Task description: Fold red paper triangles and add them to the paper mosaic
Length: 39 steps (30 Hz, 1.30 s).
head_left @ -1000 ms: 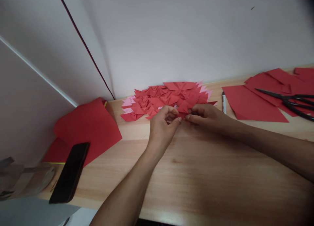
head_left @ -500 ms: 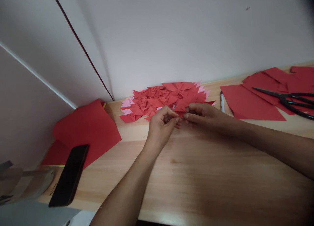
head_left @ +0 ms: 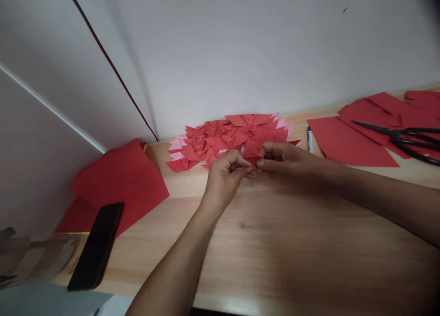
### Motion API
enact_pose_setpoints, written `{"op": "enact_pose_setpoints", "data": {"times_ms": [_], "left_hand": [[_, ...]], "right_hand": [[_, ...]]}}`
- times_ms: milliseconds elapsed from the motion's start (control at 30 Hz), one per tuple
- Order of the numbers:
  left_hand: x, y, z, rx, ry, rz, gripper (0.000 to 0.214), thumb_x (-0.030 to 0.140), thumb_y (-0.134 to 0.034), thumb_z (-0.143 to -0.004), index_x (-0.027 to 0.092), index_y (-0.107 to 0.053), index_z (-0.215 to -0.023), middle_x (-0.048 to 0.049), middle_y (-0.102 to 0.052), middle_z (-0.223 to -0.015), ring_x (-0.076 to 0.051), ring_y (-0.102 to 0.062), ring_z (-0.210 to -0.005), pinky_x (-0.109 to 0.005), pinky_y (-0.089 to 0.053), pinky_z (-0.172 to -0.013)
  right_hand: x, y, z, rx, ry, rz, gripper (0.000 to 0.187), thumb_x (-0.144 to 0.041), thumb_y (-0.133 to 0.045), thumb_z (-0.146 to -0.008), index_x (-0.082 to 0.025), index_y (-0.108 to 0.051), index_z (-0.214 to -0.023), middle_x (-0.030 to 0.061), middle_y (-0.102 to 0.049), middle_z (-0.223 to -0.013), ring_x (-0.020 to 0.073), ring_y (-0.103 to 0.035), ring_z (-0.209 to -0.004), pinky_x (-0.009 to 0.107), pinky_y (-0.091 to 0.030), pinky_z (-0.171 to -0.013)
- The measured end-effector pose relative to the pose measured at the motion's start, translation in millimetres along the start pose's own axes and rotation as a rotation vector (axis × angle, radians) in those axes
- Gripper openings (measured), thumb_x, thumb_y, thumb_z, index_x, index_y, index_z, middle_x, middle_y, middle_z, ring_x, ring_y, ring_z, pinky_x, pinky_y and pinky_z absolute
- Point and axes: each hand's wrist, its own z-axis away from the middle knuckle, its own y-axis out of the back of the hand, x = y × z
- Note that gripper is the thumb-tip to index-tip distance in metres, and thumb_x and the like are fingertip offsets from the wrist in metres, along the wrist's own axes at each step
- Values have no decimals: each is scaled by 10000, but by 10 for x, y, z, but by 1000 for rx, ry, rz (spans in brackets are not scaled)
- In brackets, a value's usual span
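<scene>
Where hands (head_left: 224, 175) (head_left: 288, 161) pinch, red paper (head_left: 252, 152), creased

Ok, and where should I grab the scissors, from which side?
Probably by the handles, your right hand coming from the near right side. The scissors lie on red sheets, blade end pointing left, handles spread toward the right and partly cut off by the picture's edge. That hand is on the folded paper, so free it first.
</scene>
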Motion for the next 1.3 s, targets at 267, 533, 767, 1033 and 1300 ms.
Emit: {"op": "enact_pose_setpoints", "data": {"times_ms": [267,533,767,1033,1300], "left_hand": [[25,-19,11,38,-3,-68,96,114,-657,-749,159,-594,-692,-14,-689,-685,-141,-685,-656,-284,-574,-698],[30,-19,13,64,-24,-214,109,71,-625,-744,158,-607,-681,-14,-674,-691,-135,-657,-654,-253,-528,-647],[56,-26,42,22,-89,-297,173,14,-570,-759,165,-613,-686,1,-670,-703,-114,-628,-671,-222,-495,-648],[76,-37,36,45,-79,-282,159,19,-588,-762,167,-613,-707,0,-672,-716,-120,-658,-682,-231,-524,-674],[50,-43,34,54,-30,-202,95,78,-615,-766,166,-604,-733,-7,-676,-725,-127,-678,-692,-254,-555,-699]], "right_hand": [[45,63,-51,-118,50,-29,341,-527,-632,-855,-195,-553,-859,8,-605,-809,129,-532,-691,269,-411,-611],[-49,40,-28,-11,-11,118,385,-569,-637,-832,-190,-581,-796,5,-597,-710,147,-547,-653,276,-394,-581],[-63,32,-40,-16,-24,70,407,-600,-648,-800,-199,-587,-773,4,-611,-716,146,-541,-648,298,-410,-611],[-9,46,-61,-12,-29,13,357,-540,-691,-788,-199,-588,-770,7,-645,-758,136,-547,-652,295,-416,-614],[-12,47,-47,28,-24,95,343,-519,-656,-827,-191,-601,-745,3,-652,-710,123,-532,-608,277,-373,-572]]}}
